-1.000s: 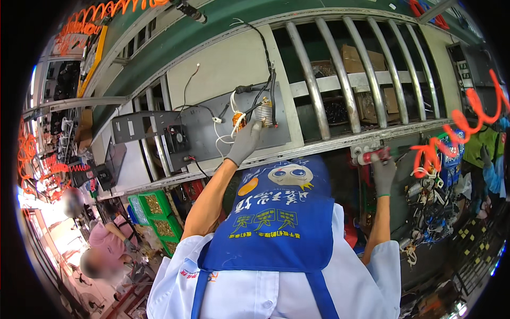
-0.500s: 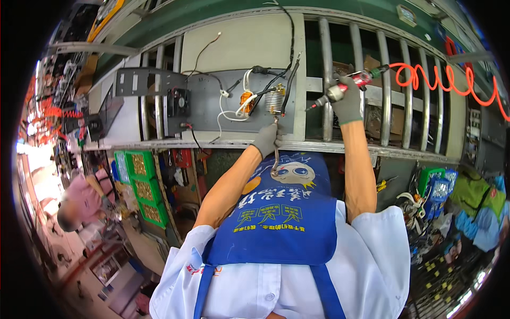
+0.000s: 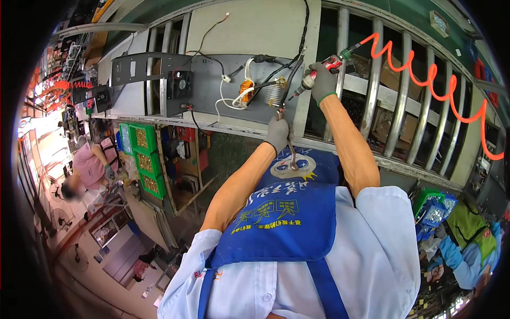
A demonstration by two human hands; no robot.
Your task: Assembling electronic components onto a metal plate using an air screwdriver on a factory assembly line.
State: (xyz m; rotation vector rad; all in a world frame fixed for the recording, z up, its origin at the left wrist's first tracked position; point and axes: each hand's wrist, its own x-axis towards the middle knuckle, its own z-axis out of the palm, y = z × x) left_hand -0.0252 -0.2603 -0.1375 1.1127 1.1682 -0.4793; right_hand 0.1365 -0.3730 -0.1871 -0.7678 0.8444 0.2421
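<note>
My left hand [image 3: 278, 134], in a grey glove, is closed around a slim metal wrench [image 3: 292, 154]. The wrench's upper end is at the near edge of a grey metal chassis [image 3: 212, 113], by a lug on a dark cable; whether they touch I cannot tell. In my gloved right hand [image 3: 323, 82] is a red and silver air screwdriver [image 3: 308, 81], its bit pointing down-left towards the chassis. On the chassis sit a silver-wound coil [image 3: 274, 94], an orange-wound coil [image 3: 246, 91] with white wires, and a black fan [image 3: 179, 85].
A red coiled air hose [image 3: 433, 72] runs from the screwdriver to the right. Metal rollers [image 3: 397, 95] flank the pale board [image 3: 255, 26] beneath the chassis. Green bins [image 3: 150, 162] of small parts hang below the conveyor's near edge. Another person in pink [image 3: 94, 165] works far left.
My right hand has brought the screwdriver left, closer to the silver coil and the chassis. The left hand keeps hold of the wrench by the chassis edge. The whole view has turned slightly.
</note>
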